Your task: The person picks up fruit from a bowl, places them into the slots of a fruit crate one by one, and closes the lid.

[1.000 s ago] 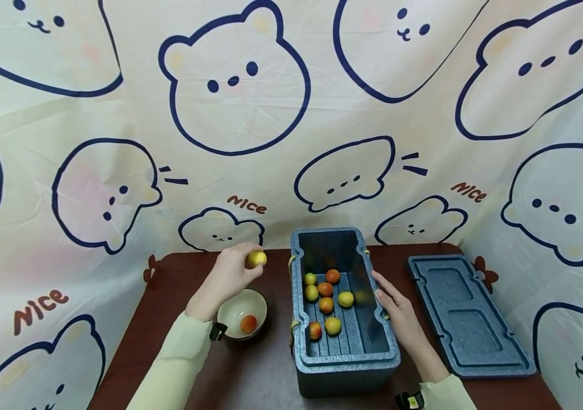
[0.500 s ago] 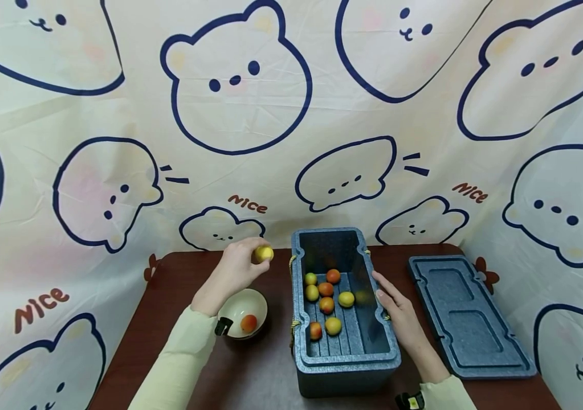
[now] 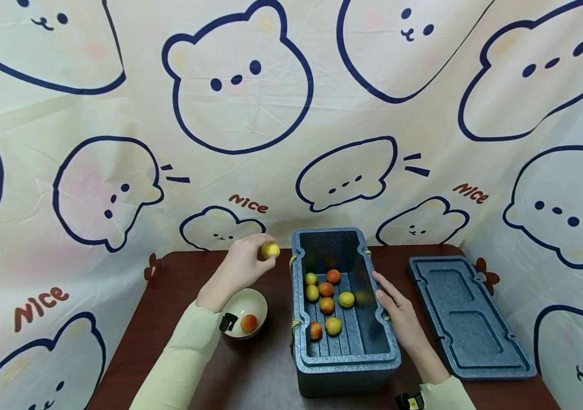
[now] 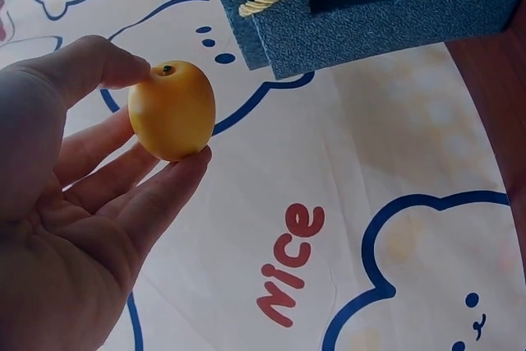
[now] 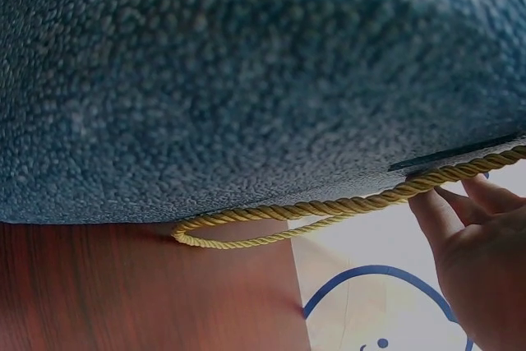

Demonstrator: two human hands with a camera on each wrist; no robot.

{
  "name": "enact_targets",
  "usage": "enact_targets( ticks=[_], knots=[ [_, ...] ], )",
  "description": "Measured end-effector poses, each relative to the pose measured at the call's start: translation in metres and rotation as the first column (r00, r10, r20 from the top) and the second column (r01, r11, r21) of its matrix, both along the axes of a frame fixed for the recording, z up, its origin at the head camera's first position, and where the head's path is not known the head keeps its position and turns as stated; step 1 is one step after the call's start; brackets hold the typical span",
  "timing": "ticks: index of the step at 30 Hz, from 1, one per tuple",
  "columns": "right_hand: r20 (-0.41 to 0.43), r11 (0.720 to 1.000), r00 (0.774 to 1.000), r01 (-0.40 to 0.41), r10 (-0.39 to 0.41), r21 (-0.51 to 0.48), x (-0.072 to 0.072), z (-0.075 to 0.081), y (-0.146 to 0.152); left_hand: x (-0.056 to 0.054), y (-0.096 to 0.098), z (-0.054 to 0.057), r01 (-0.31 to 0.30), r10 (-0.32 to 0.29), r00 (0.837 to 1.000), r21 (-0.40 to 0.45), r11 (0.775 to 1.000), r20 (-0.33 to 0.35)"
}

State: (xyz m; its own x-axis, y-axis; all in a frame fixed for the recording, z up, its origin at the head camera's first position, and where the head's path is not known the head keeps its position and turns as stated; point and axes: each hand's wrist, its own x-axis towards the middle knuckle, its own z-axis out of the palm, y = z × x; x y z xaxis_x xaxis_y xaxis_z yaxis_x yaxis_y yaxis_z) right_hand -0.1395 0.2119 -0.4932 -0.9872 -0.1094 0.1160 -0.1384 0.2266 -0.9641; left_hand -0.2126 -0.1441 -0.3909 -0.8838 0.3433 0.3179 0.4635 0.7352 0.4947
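Observation:
My left hand (image 3: 236,267) pinches a small, smooth yellow fruit (image 4: 171,111) between thumb and fingertips, its stem dimple facing up by the thumb. That hand is raised behind a pale bowl (image 3: 232,308), left of a blue-grey foam box (image 3: 346,364). One red-orange fruit (image 3: 248,323) lies in the bowl, partly hidden by the wrist. Inside the box, several yellow fruits (image 3: 346,299) and red-orange fruits (image 3: 334,276) lie on the ribbed floor. My right hand (image 3: 401,310) rests along the box's right side, fingers extended, near the yellow rope handle (image 5: 353,203).
To the right on the dark wooden table (image 3: 209,393) lies the box's flat lid (image 3: 471,316), with two recessed panels. A white curtain (image 3: 240,119) printed with bear faces rises behind the table and along both sides.
My left hand has moved slightly right and up with the yellow fruit, closer to the box. My right hand and the fruits in the box have stayed where they were.

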Motion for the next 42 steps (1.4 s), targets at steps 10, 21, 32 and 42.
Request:
enact_targets(
  ticks=[10, 21, 32, 42],
  knots=[
    [-0.015, 1.0, 1.0, -0.011, 0.011, -0.004, 0.0, -0.001, 0.001, -0.002, 0.006, 0.0, 0.02, -0.021, 1.0, 0.026, 0.999, 0.015],
    [-0.01, 1.0, 1.0, -0.007, 0.007, -0.002, -0.001, 0.0, 0.001, -0.003, 0.012, 0.002, 0.039, -0.039, 0.999, 0.025, 0.999, 0.026],
    [0.012, 1.0, 1.0, 0.01, -0.01, 0.002, 0.0, 0.002, -0.001, -0.004, 0.022, 0.004, 0.063, -0.063, 0.997, 0.021, 0.998, 0.035],
    [0.027, 0.999, 0.999, 0.035, -0.035, 0.008, 0.001, 0.003, -0.002, -0.005, 0.028, 0.011, 0.088, -0.089, 0.996, 0.026, 0.996, 0.028]
  ],
)
